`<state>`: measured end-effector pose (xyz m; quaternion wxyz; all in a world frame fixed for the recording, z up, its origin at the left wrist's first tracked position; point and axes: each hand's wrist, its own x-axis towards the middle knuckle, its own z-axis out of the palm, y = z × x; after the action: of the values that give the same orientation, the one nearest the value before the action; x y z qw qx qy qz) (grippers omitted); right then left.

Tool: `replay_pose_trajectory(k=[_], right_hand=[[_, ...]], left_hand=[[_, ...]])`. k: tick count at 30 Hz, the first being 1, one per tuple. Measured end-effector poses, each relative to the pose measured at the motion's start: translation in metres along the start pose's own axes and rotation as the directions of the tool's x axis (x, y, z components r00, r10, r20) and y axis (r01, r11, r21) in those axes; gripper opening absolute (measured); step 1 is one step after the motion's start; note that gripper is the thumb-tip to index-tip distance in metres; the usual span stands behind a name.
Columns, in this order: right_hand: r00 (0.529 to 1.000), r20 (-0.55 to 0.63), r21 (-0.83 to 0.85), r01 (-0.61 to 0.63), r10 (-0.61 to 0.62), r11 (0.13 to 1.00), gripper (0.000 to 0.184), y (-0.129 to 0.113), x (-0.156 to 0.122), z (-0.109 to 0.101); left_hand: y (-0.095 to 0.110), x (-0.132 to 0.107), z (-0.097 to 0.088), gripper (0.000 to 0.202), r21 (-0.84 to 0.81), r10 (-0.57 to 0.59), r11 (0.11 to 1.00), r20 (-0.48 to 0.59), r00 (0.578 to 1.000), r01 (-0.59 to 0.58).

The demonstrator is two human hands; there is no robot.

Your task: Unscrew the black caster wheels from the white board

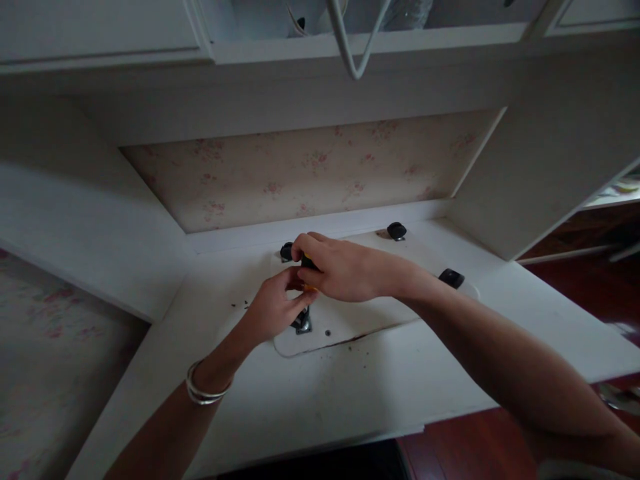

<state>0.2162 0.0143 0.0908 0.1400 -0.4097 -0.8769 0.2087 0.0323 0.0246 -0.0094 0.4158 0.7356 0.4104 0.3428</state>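
A white board (365, 313) with rounded ends lies on the white surface and carries black casters. My right hand (345, 270) is closed round a short black and yellow screwdriver handle (309, 263), held upright over the front left caster (303, 321). From the left, my left hand (275, 303) pinches at the low end of the tool, just above that caster. What its fingertips grip is hidden. Close behind my right fingers stands the back left caster (287, 251). Farther right are the back right caster (397, 231) and another caster (451, 277), beside my right forearm.
Dark screws or bits (240, 305) lie left of the board, and crumbs are scattered along its front edge. A small hole or screw (328, 333) shows near the front left caster. White panels rise on both sides; a white cable (355, 63) hangs from the shelf overhead.
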Motion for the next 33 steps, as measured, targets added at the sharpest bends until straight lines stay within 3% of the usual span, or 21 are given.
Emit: replay_pose_trajectory(k=[4,8,11,14,16,18,21,24,28,30,33], right_hand=[[0.995,0.074,0.019,0.062,-0.063,0.998,0.014,0.005,0.002,-0.008],[0.980,0.160,0.015,0.116,-0.117,0.993,0.021,0.004,0.002,-0.012],[1.000,0.013,-0.213,0.014,-0.012,0.977,0.032,-0.005,-0.002,-0.009],[0.959,-0.259,-0.483,-0.236,0.120,0.843,0.051,-0.017,-0.005,-0.003],[0.946,-0.305,-0.571,-0.273,0.108,0.774,0.048,-0.021,-0.006,-0.002],[0.961,-0.272,-0.607,-0.214,0.053,0.765,0.039,-0.022,-0.007,-0.004],[0.977,-0.212,-0.607,-0.144,0.015,0.782,0.030,-0.020,-0.006,-0.008],[0.991,-0.128,-0.576,-0.054,-0.024,0.816,0.025,-0.017,-0.007,-0.011],[0.993,-0.048,-0.540,0.062,-0.104,0.839,0.018,-0.015,-0.010,-0.013],[0.993,-0.084,-0.554,0.019,-0.079,0.832,0.025,-0.016,-0.010,-0.012],[0.979,-0.205,-0.631,-0.136,0.005,0.763,0.049,-0.022,-0.009,-0.009]], left_hand=[[-0.002,0.001,-0.007,0.020,-0.178,0.033,0.984,0.214,0.976,0.006],[0.000,0.003,-0.008,0.014,-0.078,0.015,0.997,0.162,0.987,-0.003],[0.003,0.003,-0.001,0.009,0.067,0.008,0.998,0.057,0.998,-0.012],[0.005,0.001,0.007,0.012,0.124,0.010,0.992,-0.038,0.999,-0.005],[0.003,-0.001,0.011,0.018,0.069,0.017,0.998,-0.063,0.998,-0.012],[0.002,-0.002,0.010,0.021,-0.020,0.031,0.999,-0.007,0.999,-0.031],[0.000,-0.002,0.002,0.019,-0.132,0.073,0.990,0.177,0.981,-0.049],[0.000,0.000,-0.005,0.020,-0.110,0.069,0.993,0.237,0.969,-0.044],[-0.003,0.003,-0.002,0.016,-0.083,0.028,0.996,0.121,0.992,-0.018],[-0.006,0.003,0.002,0.016,-0.039,0.028,0.999,0.036,0.999,-0.027],[-0.010,0.002,0.008,0.017,0.051,0.047,0.998,-0.060,0.997,-0.044]])
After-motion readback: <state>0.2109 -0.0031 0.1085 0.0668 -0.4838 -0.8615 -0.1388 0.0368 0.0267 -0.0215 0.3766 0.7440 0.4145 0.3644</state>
